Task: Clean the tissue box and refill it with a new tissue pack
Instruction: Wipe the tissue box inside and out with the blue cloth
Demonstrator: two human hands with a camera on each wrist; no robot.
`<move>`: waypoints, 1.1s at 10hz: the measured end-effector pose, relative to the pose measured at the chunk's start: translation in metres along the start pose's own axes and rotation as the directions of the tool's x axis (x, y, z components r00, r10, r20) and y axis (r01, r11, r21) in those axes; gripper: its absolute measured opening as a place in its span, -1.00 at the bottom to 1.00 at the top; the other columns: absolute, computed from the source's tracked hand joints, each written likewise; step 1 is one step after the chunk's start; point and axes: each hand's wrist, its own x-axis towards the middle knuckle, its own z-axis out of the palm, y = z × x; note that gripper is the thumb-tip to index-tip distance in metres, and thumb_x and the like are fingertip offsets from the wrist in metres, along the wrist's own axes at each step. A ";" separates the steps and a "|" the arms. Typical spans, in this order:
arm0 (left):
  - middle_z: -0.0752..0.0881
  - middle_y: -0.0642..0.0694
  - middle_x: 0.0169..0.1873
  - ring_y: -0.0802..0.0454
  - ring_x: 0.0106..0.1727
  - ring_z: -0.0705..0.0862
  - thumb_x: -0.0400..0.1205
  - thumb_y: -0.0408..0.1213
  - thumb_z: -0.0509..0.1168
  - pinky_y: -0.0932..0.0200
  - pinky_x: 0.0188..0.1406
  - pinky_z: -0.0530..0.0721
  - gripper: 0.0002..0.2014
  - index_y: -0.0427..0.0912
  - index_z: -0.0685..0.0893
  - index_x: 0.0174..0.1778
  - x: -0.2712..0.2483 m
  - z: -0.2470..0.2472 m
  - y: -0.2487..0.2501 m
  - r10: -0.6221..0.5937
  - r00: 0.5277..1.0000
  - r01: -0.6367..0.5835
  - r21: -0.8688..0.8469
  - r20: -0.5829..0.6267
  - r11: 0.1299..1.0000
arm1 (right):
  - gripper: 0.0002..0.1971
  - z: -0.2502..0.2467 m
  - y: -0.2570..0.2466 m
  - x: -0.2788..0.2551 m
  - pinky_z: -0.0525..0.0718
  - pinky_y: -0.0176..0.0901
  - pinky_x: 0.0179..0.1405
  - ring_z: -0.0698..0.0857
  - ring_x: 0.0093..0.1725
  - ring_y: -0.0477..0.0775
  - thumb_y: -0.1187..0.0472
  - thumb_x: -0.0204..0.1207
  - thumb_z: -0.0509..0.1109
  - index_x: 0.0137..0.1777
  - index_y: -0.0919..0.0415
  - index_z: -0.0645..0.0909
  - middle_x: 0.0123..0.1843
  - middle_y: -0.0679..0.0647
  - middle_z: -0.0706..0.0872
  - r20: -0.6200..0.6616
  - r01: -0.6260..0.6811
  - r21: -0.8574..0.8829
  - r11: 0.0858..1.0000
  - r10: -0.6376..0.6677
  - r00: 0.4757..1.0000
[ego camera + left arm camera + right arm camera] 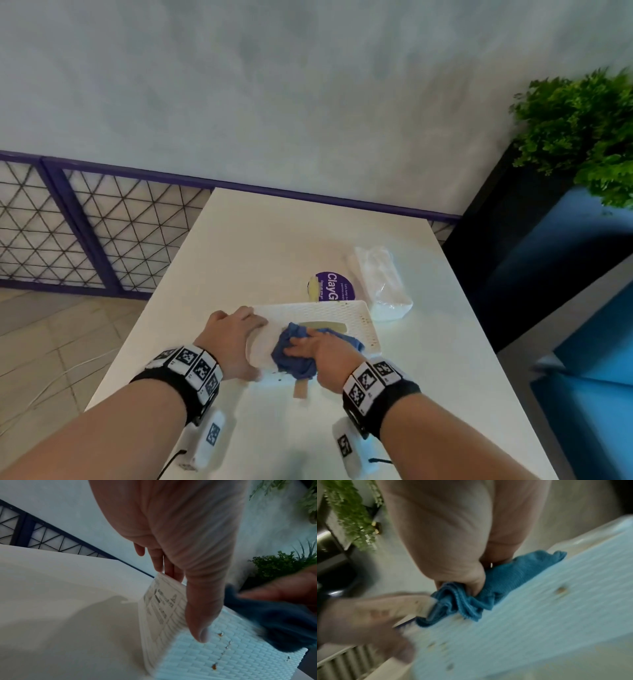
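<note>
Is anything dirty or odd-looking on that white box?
Yes. Small brown specks dot the tissue box top, near its right end and front edge; the right hand grips a blue cloth on it.

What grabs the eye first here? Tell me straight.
On the table, the blue cloth, bunched in the right hand, stands out against the white tissue box, whose left end the left hand grips. Brown specks dot the box's right end, and a wrapped tissue pack lies beyond its far right corner.

Both forearms reach forward; the left hand point(236, 339) clasps the tissue box point(325, 310) at its end, thumb on top; the right hand point(322, 356) bunches the blue cloth point(291, 359) in curled fingers
</note>
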 end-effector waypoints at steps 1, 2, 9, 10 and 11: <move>0.28 0.04 0.54 0.02 0.47 0.41 0.13 0.30 0.48 0.07 0.51 0.08 0.04 0.16 0.28 0.57 -0.001 0.000 0.001 -0.016 1.000 0.016 0.010 0.006 1.000 | -0.40 -0.007 0.012 -0.022 0.18 0.11 0.63 0.19 0.66 0.24 0.47 0.57 0.16 0.57 0.02 0.40 0.68 0.11 0.25 -0.060 -0.103 -0.021 0.995 0.101 0.993; 0.30 0.06 0.52 0.08 0.50 0.39 0.15 0.27 0.49 0.07 0.47 0.12 0.03 0.15 0.29 0.56 0.000 0.000 0.002 -0.020 1.000 0.020 0.022 0.004 1.000 | -0.39 -0.013 -0.026 -0.003 0.23 0.14 0.61 0.17 0.65 0.33 0.40 0.59 0.23 0.64 0.12 0.26 0.68 0.19 0.19 0.029 -0.079 -0.138 0.987 0.083 0.996; 0.39 0.12 0.43 0.13 0.31 0.54 0.19 0.28 0.40 0.07 0.31 0.16 -0.06 0.11 0.35 0.54 -0.007 -0.001 0.001 -0.021 0.997 0.029 0.109 -0.078 0.994 | -0.55 0.005 -0.046 0.005 0.51 0.23 0.30 0.48 0.43 0.37 0.38 0.64 0.14 0.50 0.12 0.46 0.53 0.25 0.41 -0.107 -0.110 -0.134 0.985 0.096 0.990; 0.32 0.10 0.50 0.12 0.39 0.47 0.22 0.30 0.38 0.03 0.45 0.07 -0.03 0.13 0.26 0.58 -0.010 -0.003 0.002 -0.040 0.998 0.045 0.112 -0.052 0.993 | -0.51 -0.008 -0.003 -0.021 0.43 0.16 0.46 0.43 0.54 0.27 0.37 0.65 0.12 0.55 0.03 0.43 0.59 0.14 0.40 -0.090 -0.194 -0.103 0.976 0.185 0.979; 0.32 0.10 0.51 0.10 0.37 0.47 0.23 0.29 0.39 0.05 0.47 0.06 -0.02 0.13 0.25 0.59 -0.012 -0.005 0.005 -0.047 0.998 0.052 0.107 -0.047 0.993 | -0.57 -0.017 0.028 -0.033 0.53 0.01 0.31 0.56 0.40 0.21 0.31 0.67 0.13 0.51 0.09 0.47 0.42 0.26 0.54 -0.103 -0.356 -0.172 0.918 0.343 0.934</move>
